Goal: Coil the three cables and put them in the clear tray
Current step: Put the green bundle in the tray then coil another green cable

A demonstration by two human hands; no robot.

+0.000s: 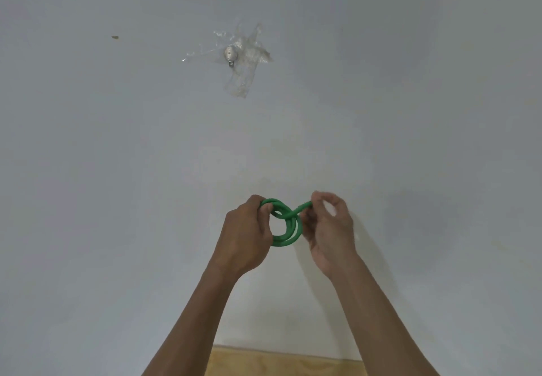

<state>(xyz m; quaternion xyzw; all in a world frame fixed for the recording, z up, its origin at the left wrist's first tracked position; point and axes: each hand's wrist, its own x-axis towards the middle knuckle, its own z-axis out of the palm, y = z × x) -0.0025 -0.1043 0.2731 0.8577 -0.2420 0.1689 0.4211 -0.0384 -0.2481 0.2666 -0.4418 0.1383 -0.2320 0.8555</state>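
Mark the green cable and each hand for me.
green cable (289, 233): head view, right side of the coil.
left hand (245, 236): head view, back of hand.
right hand (330, 230): head view, palm.

1 green cable (286, 223), 2 hands (246, 235)

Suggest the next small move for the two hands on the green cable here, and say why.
Probably the right hand should wrap the free end it pinches around the loops. The thick green rubbery cable already forms a small coil, which the left hand grips at its side, and only a short tail sticks out toward the right fingers. No clear tray is in view, so securing the coil seems to come first.
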